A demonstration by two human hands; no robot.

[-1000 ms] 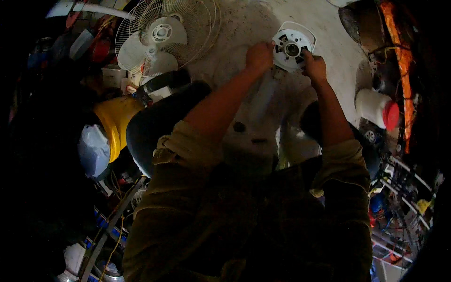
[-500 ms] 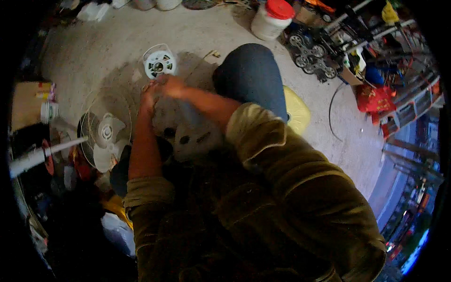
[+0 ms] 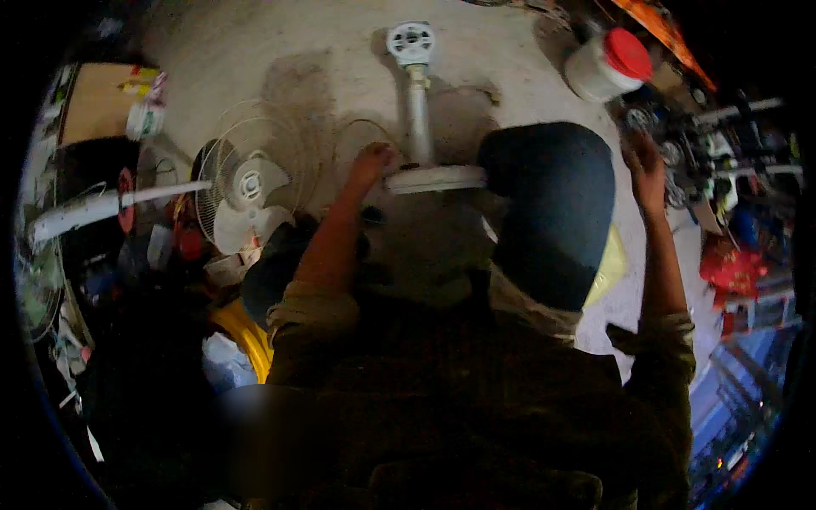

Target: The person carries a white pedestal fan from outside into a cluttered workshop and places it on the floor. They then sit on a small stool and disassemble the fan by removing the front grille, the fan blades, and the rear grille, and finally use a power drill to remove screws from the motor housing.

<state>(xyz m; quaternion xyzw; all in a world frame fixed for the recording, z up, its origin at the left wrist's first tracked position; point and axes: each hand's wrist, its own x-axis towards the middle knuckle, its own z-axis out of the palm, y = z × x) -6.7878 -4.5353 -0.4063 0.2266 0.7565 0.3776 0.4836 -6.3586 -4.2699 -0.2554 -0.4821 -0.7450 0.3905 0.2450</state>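
Observation:
A pale fan stand points away from me, its pole (image 3: 419,119) running from a round base (image 3: 435,178) to a white motor housing (image 3: 412,41) at the far end. The base shows nearly edge-on. My left hand (image 3: 372,161) is just left of the base; its fingers are blurred, and whether they touch the base cannot be made out. Well to the right, past my bent knee, my right hand (image 3: 646,166) stretches out with its fingers extended and no object visible in it. A thin cable (image 3: 361,121) curves beside the pole.
At left lie white fan blades (image 3: 252,187) and a round wire guard (image 3: 293,140). A white tub with a red lid (image 3: 627,53) stands far right, near dark wheeled frames (image 3: 671,157) and a red bag (image 3: 731,265). A cardboard box (image 3: 100,102) is at far left.
My hands were together by the motor housing and are now apart, the right one swung far right. The stand's pole and base have come into sight, and my view has shifted.

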